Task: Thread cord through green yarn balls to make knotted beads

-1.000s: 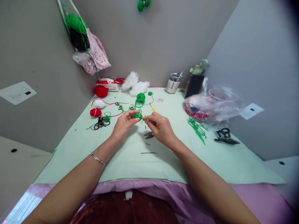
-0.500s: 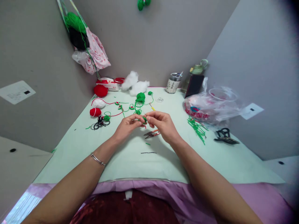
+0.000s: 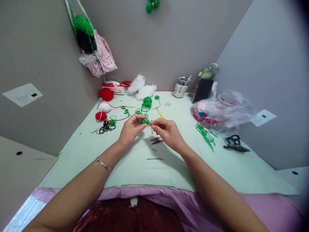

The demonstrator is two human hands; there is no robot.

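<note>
My left hand (image 3: 131, 129) pinches a small round green crocheted piece (image 3: 145, 121) above the middle of the table. From the other side, the closed fingertips of my right hand (image 3: 169, 131) meet the piece's edge; a thin dark line shows there, too small to name. Thread snips (image 3: 156, 140) lie below my right hand, their handles partly hidden by it. Just beyond the fingers are a yellow-handled crochet hook (image 3: 161, 114) and a ball of green yarn (image 3: 147, 102). Small green and red crocheted bits (image 3: 126, 111) on strands lie to the left.
Red yarn balls (image 3: 106, 94), white stuffing (image 3: 146, 91) and tangled black yarn (image 3: 105, 127) are at the left and back. A pen tin (image 3: 181, 88), phone (image 3: 203, 91), plastic bag (image 3: 217, 111), green yarn scraps (image 3: 205, 135) and black hair claw (image 3: 236, 144) occupy the right side.
The green piece has turned in my left hand, showing more of its rounded green side. My right hand has shifted slightly down along it. The whole view has swung a little.
</note>
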